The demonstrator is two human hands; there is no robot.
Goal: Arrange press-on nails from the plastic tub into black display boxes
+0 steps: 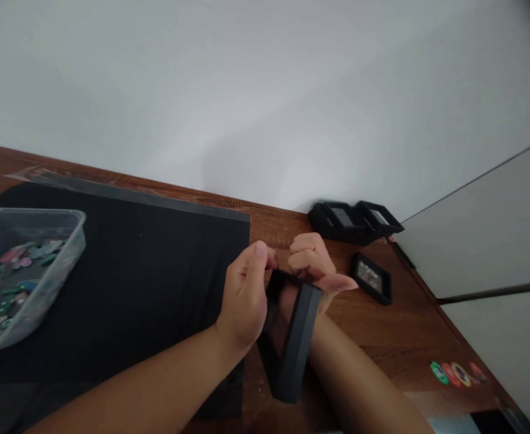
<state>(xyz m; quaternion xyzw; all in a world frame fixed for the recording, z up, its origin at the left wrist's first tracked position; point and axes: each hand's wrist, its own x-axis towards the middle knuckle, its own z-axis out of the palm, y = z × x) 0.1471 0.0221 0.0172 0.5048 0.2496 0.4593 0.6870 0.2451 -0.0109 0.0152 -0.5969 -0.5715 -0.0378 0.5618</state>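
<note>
Both my hands hold a black rectangular frame-like case (294, 343) upright over the wooden table's edge of the black mat. My left hand (246, 295) grips its left side with fingers curled round the top corner. My right hand (314, 262) is closed at the top right of the case, thumb stretched along its upper edge. What is inside the case is hidden.
A black mat (124, 283) covers the wooden table (405, 337). A clear plastic tub (25, 271) of several coloured chips stands at the left. Two black open cases (354, 220) and a smaller one (373, 278) lie at the back right. Several chips (457, 372) lie at the right edge.
</note>
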